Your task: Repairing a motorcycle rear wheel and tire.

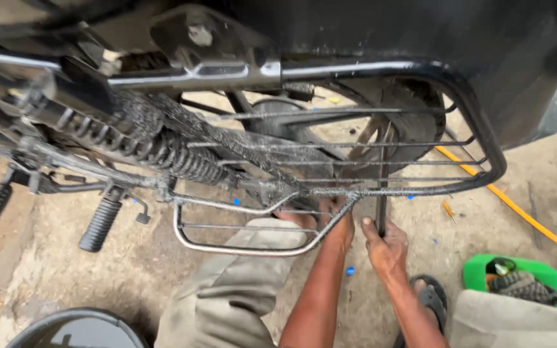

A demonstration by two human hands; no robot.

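Note:
I look down at the rear of a motorcycle with a black metal side guard rack over the rear wheel. My left hand reaches up behind the rack's lower bar near the wheel hub, its fingers partly hidden by the frame. My right hand grips a dark vertical tool or rod that stands against the rack's lower rail. A greasy coil spring shock absorber runs diagonally at the left.
Two rubber footpegs hang at the left. A yellow hose crosses the concrete floor at the right. A green tray with parts sits at the lower right. A dark round bucket is at the bottom left. My knee is bent below.

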